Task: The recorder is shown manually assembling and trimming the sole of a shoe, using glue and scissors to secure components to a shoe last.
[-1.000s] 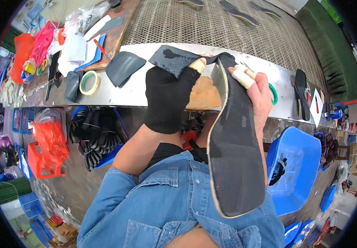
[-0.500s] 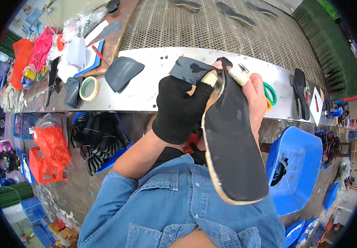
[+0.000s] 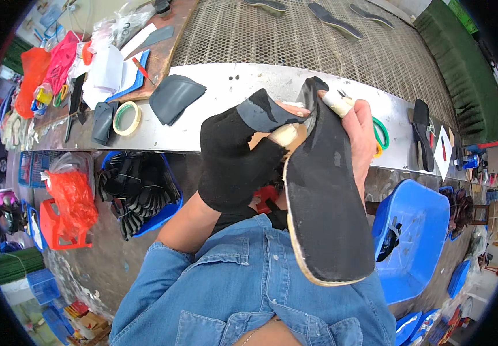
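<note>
A long black shoe sole (image 3: 332,207) with a pale edge hangs upright in front of my chest, its broad end down. My right hand (image 3: 361,132) grips its narrow upper end from the right, with the wrapped thumb pressed on the face. My left hand (image 3: 226,155), in a black fingerless glove, is closed at the sole's upper left edge. Its wrapped thumb and fingers pinch a dark grey sheet strip (image 3: 263,114), which runs to the sole's upper end. Where the strip meets the sole is partly hidden by my fingers.
On the metal bench edge (image 3: 203,135) lie folded grey sheets (image 3: 175,99), a tape roll (image 3: 125,118) and green-handled scissors (image 3: 381,134). More soles (image 3: 334,21) rest on the mesh beyond. Below stand a blue tub (image 3: 416,236) at right and a bin of black bundled pieces (image 3: 139,193) at left.
My left hand has shifted left and slightly down, drawing the grey strip outward from the sole's upper end. My right hand keeps its grip on the sole.
</note>
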Demonstrator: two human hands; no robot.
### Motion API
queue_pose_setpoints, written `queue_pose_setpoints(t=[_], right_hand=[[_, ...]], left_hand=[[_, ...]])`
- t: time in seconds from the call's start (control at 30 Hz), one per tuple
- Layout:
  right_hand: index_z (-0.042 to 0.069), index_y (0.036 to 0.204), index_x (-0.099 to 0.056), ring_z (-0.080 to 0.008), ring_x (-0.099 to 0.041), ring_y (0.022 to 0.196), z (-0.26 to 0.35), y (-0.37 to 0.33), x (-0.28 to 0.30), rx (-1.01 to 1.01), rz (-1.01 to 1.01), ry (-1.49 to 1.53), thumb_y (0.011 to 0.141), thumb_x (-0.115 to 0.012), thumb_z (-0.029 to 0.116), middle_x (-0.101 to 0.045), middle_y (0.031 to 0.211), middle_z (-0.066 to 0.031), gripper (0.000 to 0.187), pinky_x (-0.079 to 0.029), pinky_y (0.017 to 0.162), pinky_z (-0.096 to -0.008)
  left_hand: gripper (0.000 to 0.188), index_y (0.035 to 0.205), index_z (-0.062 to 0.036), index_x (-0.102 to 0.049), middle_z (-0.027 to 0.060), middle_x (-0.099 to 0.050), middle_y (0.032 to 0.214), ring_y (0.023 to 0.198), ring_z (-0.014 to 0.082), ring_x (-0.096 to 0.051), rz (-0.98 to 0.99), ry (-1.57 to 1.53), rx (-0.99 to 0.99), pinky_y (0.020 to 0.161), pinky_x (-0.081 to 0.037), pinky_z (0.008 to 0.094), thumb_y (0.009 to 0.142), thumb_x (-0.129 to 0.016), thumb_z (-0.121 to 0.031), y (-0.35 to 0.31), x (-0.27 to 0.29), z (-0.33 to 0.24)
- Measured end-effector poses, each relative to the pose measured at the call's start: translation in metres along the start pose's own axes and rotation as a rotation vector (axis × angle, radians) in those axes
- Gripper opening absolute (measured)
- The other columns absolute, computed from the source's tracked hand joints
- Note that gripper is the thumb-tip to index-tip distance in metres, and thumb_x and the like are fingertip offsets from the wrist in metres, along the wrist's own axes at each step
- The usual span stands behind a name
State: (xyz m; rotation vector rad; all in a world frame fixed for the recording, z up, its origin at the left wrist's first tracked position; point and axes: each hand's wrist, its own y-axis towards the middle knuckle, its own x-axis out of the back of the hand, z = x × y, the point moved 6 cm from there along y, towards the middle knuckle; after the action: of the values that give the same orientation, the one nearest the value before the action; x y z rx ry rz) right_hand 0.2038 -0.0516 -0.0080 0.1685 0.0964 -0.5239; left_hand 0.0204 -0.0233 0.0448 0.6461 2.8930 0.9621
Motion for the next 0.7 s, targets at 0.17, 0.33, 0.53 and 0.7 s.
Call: queue_pose_setpoints(t=[0.17,0.33,0.53,0.7], right_hand=[[0.000,0.077,-0.047,-0.0076,-0.038,0.075,0.008,-0.004,-0.008,-0.011,0.011,-0.066,0.087,-0.050,0.012,-0.038,0.079,-0.0013,0.016,-0.035,0.066,-0.0222],[0.000,0.078,-0.045,-0.0078,-0.038,0.073,0.021,-0.008,-0.011,0.176,0.063,-0.294,0.087,-0.049,0.011,-0.038,0.078,-0.0012,0.016,-0.035,0.066,-0.0216],[0.000,0.078,-0.045,-0.0072,-0.036,0.072,0.019,-0.007,-0.016,0.262,0.079,-0.521,0.088,-0.048,0.010,-0.037,0.078,-0.0008,0.015,-0.033,0.065,-0.0203],[0.004,0.075,-0.042,-0.0048,-0.034,0.069,0.023,-0.008,-0.019,0.148,0.057,-0.295,0.089,-0.048,0.012,-0.035,0.074,0.0019,0.018,-0.032,0.063,-0.0192]], left_hand=[[0.022,0.103,0.0018,-0.064,0.0100,-0.067,0.095,0.085,0.0150,-0.063,0.038,-0.025,-0.027,0.075,-0.050,0.0276,0.081,-0.061,0.000,0.001,0.000,-0.004],[0.024,0.104,0.0015,-0.063,0.0114,-0.067,0.095,0.084,0.0183,-0.065,0.116,0.053,-0.046,0.074,-0.050,0.0288,0.081,-0.060,0.000,0.001,0.004,-0.004],[0.027,0.106,0.0014,-0.062,0.0125,-0.067,0.095,0.083,0.0196,-0.065,0.148,0.062,0.012,0.075,-0.050,0.0308,0.080,-0.057,0.000,-0.008,0.006,-0.002],[0.025,0.103,0.0029,-0.061,0.0117,-0.062,0.097,0.088,0.0169,-0.059,0.022,-0.050,-0.003,0.076,-0.047,0.0282,0.079,-0.057,0.003,-0.008,0.005,-0.002]])
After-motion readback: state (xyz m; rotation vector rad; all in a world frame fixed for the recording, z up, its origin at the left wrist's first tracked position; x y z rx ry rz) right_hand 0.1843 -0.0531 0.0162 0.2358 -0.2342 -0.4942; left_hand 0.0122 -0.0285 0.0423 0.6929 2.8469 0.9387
